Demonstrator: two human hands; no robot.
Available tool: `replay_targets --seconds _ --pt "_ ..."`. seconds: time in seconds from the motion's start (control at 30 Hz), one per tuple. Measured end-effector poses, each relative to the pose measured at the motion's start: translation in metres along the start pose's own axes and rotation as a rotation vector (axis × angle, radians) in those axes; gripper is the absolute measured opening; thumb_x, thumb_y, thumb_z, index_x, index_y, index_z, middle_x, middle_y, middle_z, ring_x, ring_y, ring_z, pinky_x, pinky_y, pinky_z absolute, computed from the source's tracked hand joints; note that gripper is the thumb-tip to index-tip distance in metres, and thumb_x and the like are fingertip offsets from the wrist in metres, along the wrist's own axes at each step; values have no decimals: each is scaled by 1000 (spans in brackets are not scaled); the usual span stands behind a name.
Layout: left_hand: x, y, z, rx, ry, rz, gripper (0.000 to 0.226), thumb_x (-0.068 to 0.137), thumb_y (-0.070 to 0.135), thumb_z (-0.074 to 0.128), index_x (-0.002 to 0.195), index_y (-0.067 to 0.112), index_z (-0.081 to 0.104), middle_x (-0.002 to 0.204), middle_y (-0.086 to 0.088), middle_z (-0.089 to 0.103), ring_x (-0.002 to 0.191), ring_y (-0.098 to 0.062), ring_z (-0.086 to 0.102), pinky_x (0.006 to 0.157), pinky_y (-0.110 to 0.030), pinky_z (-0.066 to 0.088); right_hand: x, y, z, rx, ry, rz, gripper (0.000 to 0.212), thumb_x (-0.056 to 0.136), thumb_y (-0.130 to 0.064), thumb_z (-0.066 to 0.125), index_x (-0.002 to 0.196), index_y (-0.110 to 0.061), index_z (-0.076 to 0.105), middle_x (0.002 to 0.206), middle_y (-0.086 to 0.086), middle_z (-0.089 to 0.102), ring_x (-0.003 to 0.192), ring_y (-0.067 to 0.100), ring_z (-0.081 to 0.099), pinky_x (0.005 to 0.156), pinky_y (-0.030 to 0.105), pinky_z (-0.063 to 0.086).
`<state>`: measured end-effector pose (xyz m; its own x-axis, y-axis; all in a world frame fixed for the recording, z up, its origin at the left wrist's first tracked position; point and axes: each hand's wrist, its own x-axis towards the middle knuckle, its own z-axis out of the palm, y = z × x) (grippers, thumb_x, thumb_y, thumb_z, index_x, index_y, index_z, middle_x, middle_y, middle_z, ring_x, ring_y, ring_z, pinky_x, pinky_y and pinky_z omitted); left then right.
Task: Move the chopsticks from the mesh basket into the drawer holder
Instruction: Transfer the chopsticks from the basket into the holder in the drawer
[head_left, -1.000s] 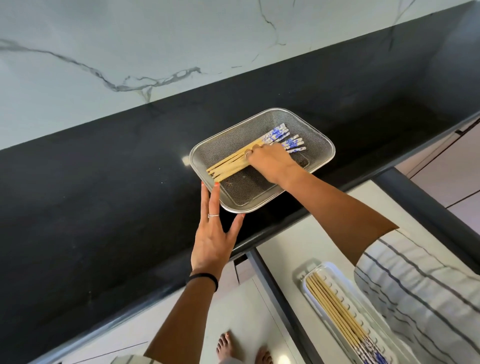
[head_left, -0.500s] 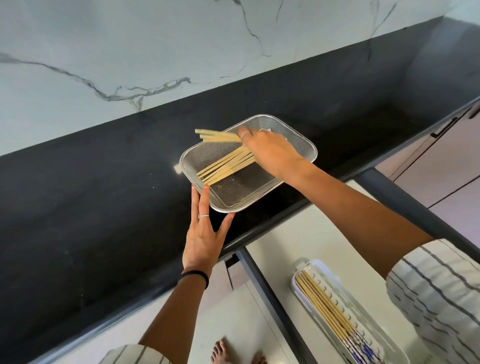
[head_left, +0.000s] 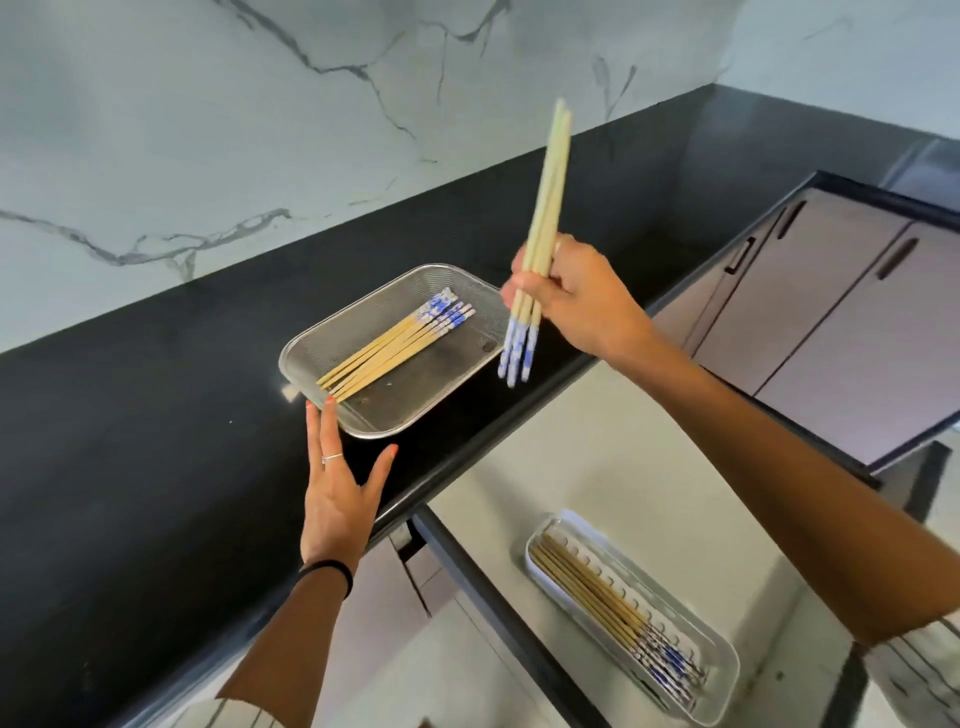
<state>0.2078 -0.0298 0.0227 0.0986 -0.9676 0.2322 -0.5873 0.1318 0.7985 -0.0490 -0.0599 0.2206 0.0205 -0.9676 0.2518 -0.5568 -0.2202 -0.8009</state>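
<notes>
carrying a lifted bunch of chopsticks (head_left: 540, 249), right hand (head_left: 576, 301) closed round it; left hand (head_left: 337, 488) open, flat beside the mesh basket (head_left: 363, 415), which holds several more; drawer holder (head_left: 722, 670) partly filled.

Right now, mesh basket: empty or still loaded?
Still loaded. A bundle of chopsticks lies flat in the mesh basket; the right hand holds a few more above it.
</notes>
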Motion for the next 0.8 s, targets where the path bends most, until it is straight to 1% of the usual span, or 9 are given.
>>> replay_targets --seconds 0.13,0.23,0.37,0.47,0.53,0.63,0.7,0.77,0.8 --pt "-1 0 0 6 -12 -4 88 89 33 66 154 36 6 163 13 -1 132 2 14 106 -31 19 -47 41 -12 149 -157 266 6 94 -12 52 94 -9 57 93 14 71 86 18 72 78 28 59" --pt "-2 0 0 17 -6 11 88 89 32 66 154 34 7 163 10 1 133 3 11 107 -30 17 -79 76 -8 92 -252 350 10 94 -10 51 87 -8 58 94 18 70 88 24 71 82 36 59" --pt "-2 -1 -2 42 3 27 88 89 34 65 154 34 6 163 9 -1 135 4 8 107 -28 18 -105 119 1 -23 -402 433 9 94 -11 52 88 -7 57 92 17 70 85 28 71 80 33 59" --pt "-2 -1 -1 62 14 28 86 90 37 64 153 37 5 163 10 -2 131 5 13 103 -28 22 -117 145 10 -141 -568 518 13 93 -7 54 90 4 59 91 21 70 82 32 71 71 23 56" --pt "-2 -1 -2 68 28 37 85 91 37 63 153 36 5 163 9 -2 128 5 17 98 -29 27 -127 158 20 -163 -682 569 16 92 -6 54 91 8 61 91 25 70 80 32 70 71 26 56" --pt "-2 -2 -1 73 32 57 84 92 35 63 154 34 6 164 4 -1 141 -10 23 99 -31 29 -145 179 33 -186 -784 656 11 92 -6 54 83 -6 58 91 22 70 83 30 70 77 36 57" --pt "-2 -2 -1 77 32 62 84 92 34 63 154 33 6 164 2 0 144 -20 23 100 -31 29 -155 192 41 -238 -823 672 13 92 -7 54 79 -8 58 99 24 71 84 29 70 77 34 56" --pt "-3 -2 -1 84 38 65 84 92 33 63 154 32 7 164 0 1 142 -15 24 100 -31 29 -164 203 48 -295 -821 698 11 92 -11 56 92 -1 60 104 23 70 90 31 69 83 37 55" --pt "-3 -1 -1 84 41 65 84 92 33 63 154 31 7 164 0 2 141 -13 24 100 -31 29 -168 209 51 -334 -819 710 17 91 -13 57 100 1 59 106 22 69 95 33 68 87 40 55"
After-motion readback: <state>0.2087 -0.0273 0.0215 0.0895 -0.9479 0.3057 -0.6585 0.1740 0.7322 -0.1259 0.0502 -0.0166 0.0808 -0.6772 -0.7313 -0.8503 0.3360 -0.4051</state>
